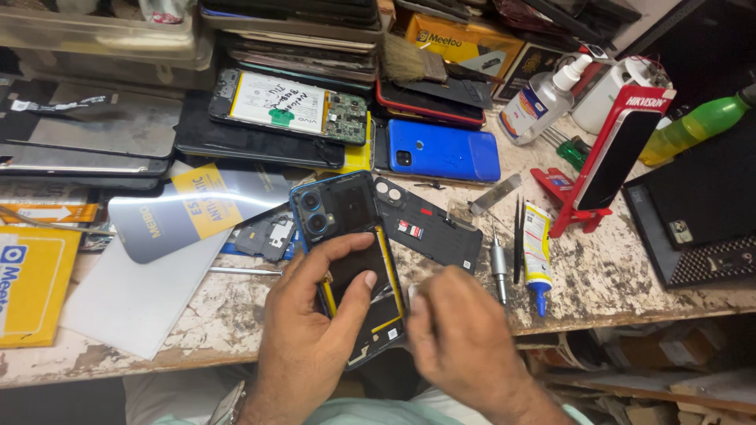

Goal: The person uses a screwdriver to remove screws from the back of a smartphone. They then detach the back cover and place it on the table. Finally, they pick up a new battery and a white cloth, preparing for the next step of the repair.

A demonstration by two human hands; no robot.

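The bench (614, 275), worn and paint-flecked, runs across the frame, crowded everywhere but at its near edge. Stacks of phones (299, 39) and panels fill the upper left and top centre, pushed back, it seems, to leave working room in front. At the right edge lies a black case (693, 212); beside it a red stand (587, 212) props a dark phone upright. White sheets (142, 291) and a yellow packet (31, 283) lie at lower left.

At centre, the opened phone (346, 212) lies back-side up, blue-rimmed, camera end pointing up the frame, its lower end overhanging the bench edge toward the person. The left hand (315, 330) grips it, thumb laid across the dark inside and fingers under the edge, likely to pin it steady. The right hand (465, 338) is curled just right of the phone's lower half and is blurred; whether its fingers pinch anything cannot be told.

Just right of the phone rests a black back cover (433, 224), almost touching it. Above that lies a blue phone (445, 149), and to its left a bare phone (287, 106) showing battery and board. Nearest the right hand, and close enough to be knocked, are a screwdriver (498, 267), tweezers (517, 236) and a glue tube (537, 252). A brush (413, 61), spray bottle (539, 102) and green bottle (693, 126) stand farther back at upper right.
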